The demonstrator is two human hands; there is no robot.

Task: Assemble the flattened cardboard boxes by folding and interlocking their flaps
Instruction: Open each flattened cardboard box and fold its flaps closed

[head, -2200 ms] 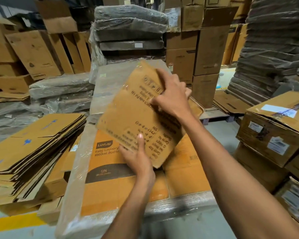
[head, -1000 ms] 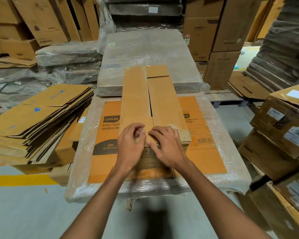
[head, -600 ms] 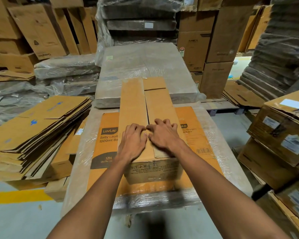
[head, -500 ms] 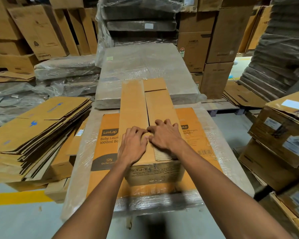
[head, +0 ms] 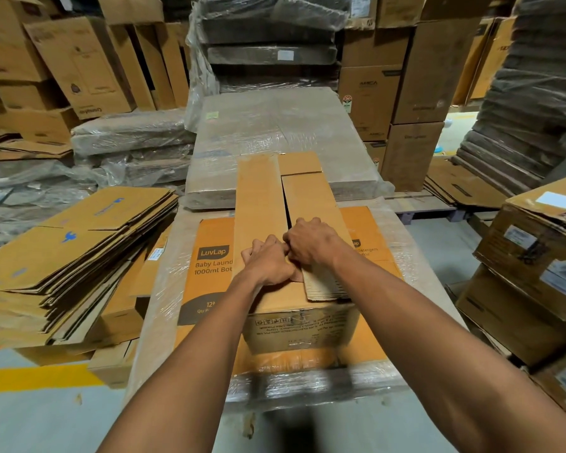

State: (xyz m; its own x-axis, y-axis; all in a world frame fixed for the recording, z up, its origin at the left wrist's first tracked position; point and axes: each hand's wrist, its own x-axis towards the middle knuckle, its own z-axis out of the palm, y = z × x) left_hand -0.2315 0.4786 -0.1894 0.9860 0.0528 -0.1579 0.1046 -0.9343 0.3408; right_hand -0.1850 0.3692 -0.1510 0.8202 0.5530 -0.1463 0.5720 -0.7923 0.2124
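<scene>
Grey concrete floor (head: 30, 420) with a yellow line (head: 36, 377), hemmed by stacked cartons (head: 415, 70) and shrink-wrapped bundles (head: 268, 31).

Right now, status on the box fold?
Left hand curled on left flap, grip unclear. Right hand hooks right flap edge at the seam. Cardboard box upright on wrapped LuvLap stack, seam open. Nothing in the way.

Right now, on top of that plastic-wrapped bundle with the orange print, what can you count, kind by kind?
Half-folded cardboard box: 1
Hands on its flaps, left hand and right hand: 2
Total: 3
</scene>
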